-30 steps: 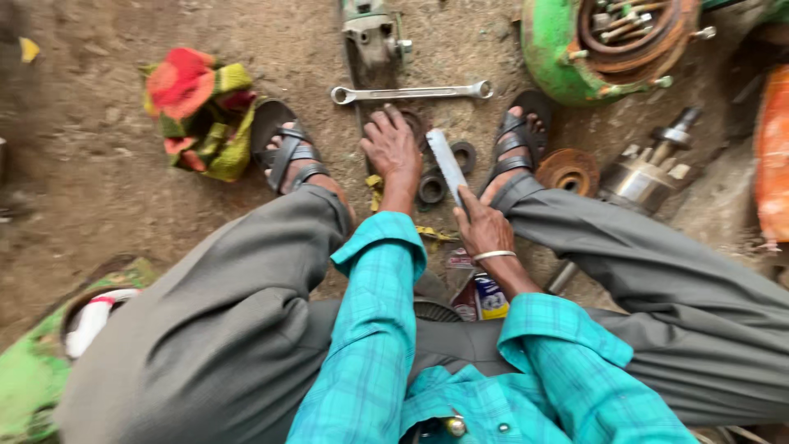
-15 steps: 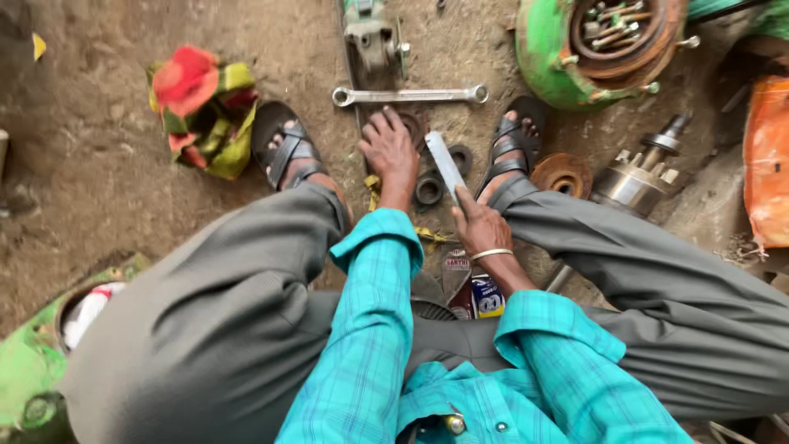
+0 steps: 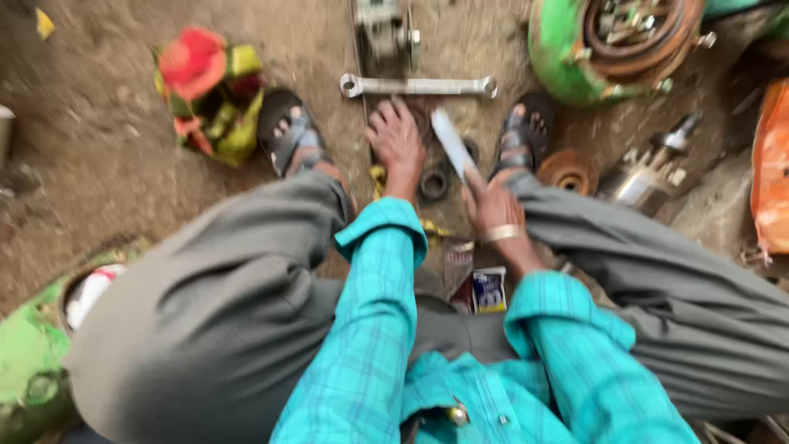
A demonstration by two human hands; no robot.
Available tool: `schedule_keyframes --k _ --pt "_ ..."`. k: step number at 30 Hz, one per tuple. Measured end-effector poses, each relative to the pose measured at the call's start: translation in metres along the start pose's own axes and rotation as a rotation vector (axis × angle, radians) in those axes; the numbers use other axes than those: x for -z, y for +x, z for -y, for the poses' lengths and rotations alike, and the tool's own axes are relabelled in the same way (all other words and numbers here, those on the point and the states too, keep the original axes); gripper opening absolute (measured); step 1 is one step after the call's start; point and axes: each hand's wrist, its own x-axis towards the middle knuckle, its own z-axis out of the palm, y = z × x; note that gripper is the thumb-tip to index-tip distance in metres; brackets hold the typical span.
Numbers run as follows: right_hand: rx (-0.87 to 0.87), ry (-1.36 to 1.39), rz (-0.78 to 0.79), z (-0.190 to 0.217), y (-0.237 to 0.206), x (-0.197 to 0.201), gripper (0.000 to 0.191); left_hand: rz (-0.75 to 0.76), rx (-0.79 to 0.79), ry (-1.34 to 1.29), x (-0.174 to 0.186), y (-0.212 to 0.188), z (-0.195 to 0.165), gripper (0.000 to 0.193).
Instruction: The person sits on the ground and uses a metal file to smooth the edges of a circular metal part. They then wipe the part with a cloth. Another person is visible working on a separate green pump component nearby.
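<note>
1. Between the two sandalled feet: left hand (image 3: 396,138), fingers spread flat, pressing a dark part on the ground.
2. Right hand (image 3: 491,205) gripping one flat metal bar (image 3: 451,141), tilted, just beside the left hand.
3. One black ring (image 3: 433,184) between the hands.
4. One wrench (image 3: 419,85) lying beyond the fingers.
5. One rusty disc (image 3: 569,170) to the right.

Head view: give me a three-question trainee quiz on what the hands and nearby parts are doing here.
1. True or false: the right hand holds a flat pale metal tool.
2. What lies on the ground just beyond the left hand? A) double-ended wrench B) hammer C) saw
3. What footwear does the person wear?

Key: 1 true; 2 A; 3 sandals.
</note>
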Motion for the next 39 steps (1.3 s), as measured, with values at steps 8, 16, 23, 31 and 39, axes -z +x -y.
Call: schedule_keyframes --k 8,16,23,31,39 --pt "-0.027 0.002 -0.019 0.002 0.006 0.01 0.047 0.006 -0.137 0.017 -0.002 0.012 0.007 0.067" --pt "-0.096 0.062 -0.009 -0.007 -0.015 -0.009 0.048 0.069 -0.216 0.038 0.029 0.006 0.01 0.093" --pt "-0.097 -0.032 -0.055 0.0 -0.015 -0.014 0.051 0.194 -0.149 0.06 0.042 0.008 0.008 0.089" --pt "-0.028 0.062 -0.111 -0.009 -0.007 -0.015 0.048 -0.03 -0.152 0.052 0.033 0.012 0.006 0.07" --pt "-0.063 0.056 -0.107 -0.017 -0.004 -0.026 0.047 -0.064 -0.18 0.176 0.02 0.014 -0.004 0.036"
